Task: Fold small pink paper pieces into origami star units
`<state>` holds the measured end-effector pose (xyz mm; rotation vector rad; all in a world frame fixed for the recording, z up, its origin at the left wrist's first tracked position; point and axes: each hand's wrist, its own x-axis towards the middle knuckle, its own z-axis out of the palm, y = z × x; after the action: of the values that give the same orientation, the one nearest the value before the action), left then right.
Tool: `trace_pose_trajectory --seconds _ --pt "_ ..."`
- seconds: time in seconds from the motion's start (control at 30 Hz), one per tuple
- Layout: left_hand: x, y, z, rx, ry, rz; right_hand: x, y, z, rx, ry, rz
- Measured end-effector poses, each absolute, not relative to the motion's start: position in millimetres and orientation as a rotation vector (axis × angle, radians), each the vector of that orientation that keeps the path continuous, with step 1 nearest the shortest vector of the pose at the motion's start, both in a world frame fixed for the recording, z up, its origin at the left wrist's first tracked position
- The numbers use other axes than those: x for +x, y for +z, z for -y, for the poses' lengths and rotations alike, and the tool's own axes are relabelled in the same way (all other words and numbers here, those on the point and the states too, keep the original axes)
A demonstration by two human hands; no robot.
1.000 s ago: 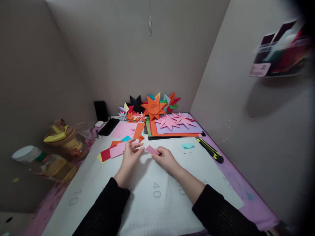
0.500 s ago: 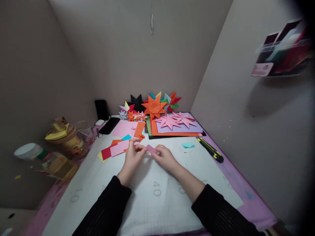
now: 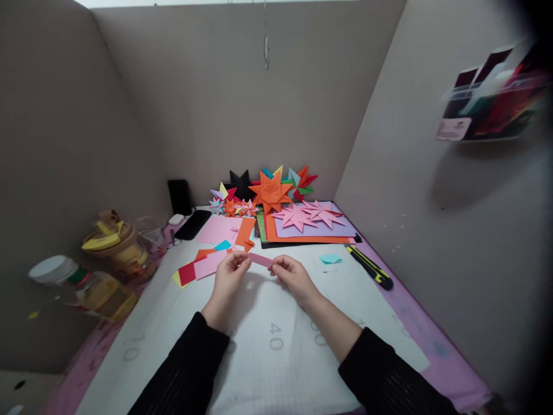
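A small strip of pink paper (image 3: 260, 260) is stretched between my two hands, just above the white mat (image 3: 276, 369). My left hand (image 3: 228, 282) pinches its left end between thumb and fingers. At the right end, my right hand (image 3: 296, 278) grips it the same way. Beside my left hand lies a fan of loose paper pieces: light pink (image 3: 210, 264), red (image 3: 187, 274) and blue (image 3: 223, 245). A folded light-blue paper (image 3: 330, 259) rests on the mat to the right of my right hand.
Folded paper stars, among them an orange one (image 3: 271, 192) and pink ones (image 3: 296, 217), stand and lie at the back on coloured sheets. A yellow-black utility knife (image 3: 369, 267) lies right. Left are a phone (image 3: 193, 225), a lidded cup (image 3: 114, 248) and a bottle (image 3: 93, 288).
My hands have moved slightly apart, and the pink paper now shows as a longer, straighter strip between them. The camera view has tilted up a little.
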<state>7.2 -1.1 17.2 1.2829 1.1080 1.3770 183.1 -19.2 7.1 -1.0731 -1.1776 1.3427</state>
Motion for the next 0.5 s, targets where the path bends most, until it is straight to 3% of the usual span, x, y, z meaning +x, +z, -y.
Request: trace_pose_trajectory --seconds 0.3,0.5 --pt "11 22 8 1.400 1.280 -1.115 179 3 20 -0.984 1.433 1.114" --pt "13 24 12 1.474 1.165 -1.131 182 1 17 -1.062 1.229 1.213"
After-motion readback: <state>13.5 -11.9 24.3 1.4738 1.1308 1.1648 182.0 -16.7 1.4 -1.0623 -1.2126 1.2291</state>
